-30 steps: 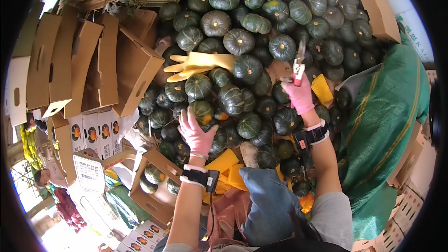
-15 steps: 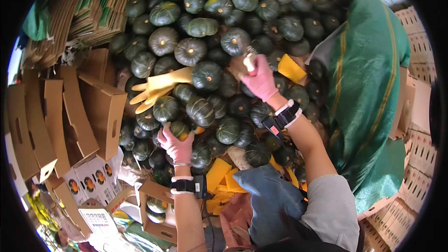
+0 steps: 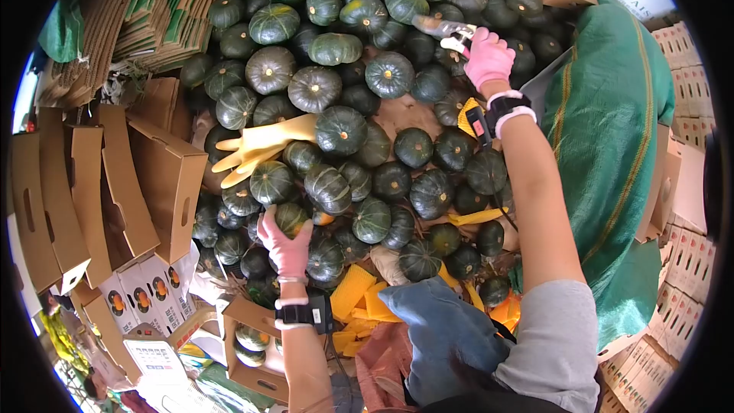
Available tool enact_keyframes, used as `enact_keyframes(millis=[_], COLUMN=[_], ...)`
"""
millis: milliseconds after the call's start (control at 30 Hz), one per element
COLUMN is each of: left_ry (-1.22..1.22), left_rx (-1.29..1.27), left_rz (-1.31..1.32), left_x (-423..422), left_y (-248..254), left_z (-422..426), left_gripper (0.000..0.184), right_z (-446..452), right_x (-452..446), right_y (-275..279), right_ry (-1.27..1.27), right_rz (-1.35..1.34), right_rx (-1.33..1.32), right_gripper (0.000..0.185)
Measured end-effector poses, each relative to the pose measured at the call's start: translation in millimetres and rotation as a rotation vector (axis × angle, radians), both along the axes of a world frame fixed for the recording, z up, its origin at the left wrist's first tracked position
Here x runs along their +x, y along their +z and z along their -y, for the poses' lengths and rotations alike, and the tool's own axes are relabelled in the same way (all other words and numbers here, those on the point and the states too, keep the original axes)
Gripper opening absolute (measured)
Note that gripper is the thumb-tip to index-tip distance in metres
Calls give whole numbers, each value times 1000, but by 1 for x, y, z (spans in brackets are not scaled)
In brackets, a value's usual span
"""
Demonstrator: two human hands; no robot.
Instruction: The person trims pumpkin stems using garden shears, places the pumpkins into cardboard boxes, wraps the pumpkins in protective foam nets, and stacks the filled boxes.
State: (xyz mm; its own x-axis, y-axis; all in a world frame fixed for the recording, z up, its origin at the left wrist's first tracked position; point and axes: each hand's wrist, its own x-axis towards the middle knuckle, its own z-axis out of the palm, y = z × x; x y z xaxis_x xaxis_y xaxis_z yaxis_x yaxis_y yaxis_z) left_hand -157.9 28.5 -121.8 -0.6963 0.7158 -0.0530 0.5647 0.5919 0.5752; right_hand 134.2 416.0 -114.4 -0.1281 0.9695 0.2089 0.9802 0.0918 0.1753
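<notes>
My right hand [image 3: 491,60], in a pink glove, reaches out over the upper right of the pile. It is closed around pruning shears [image 3: 457,37] with pale handles, their blurred metal end pointing left across dark green pumpkins. Lower down, my left hand [image 3: 286,241], gloved in pink too, curls its thumb and fingers about a small green pumpkin [image 3: 291,219] lying among the others. Just above that hand sits a striped pumpkin [image 3: 271,181]. A loose yellow rubber glove [image 3: 264,145] rests on the heap, partly behind a round pumpkin [image 3: 341,131].
Open cardboard boxes [image 3: 164,183] stand along the left, below stacked flat cartons [image 3: 164,11]. A green sack [image 3: 604,122] bulges on the right. Yellow foam pieces [image 3: 355,291] lie near my body. One box [image 3: 237,367] at lower left holds pumpkins.
My right hand has moved up and right with the shears, away from the middle of the pile. My left hand stays at the small pumpkin, which has turned slightly.
</notes>
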Motion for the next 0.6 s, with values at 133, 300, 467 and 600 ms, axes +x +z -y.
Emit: enact_keyframes(millis=[133,300,467,600], left_ry=[160,96,95,-124], left_rx=[270,617,717,368], left_rz=[188,905,1559,1419], left_x=[21,63,107,84], left_y=[37,69,85,88], left_z=[-4,-16,-35,21], left_gripper=[66,69,107,90], right_z=[-6,63,191,254], right_x=[28,63,-2,-39], right_y=[37,45,70,84], right_ry=[-268,-182,121,451], right_rz=[-598,-1598,-1771,-1408], right_rx=[-320,-675,-1105,-1547], right_gripper=[60,63,81,66])
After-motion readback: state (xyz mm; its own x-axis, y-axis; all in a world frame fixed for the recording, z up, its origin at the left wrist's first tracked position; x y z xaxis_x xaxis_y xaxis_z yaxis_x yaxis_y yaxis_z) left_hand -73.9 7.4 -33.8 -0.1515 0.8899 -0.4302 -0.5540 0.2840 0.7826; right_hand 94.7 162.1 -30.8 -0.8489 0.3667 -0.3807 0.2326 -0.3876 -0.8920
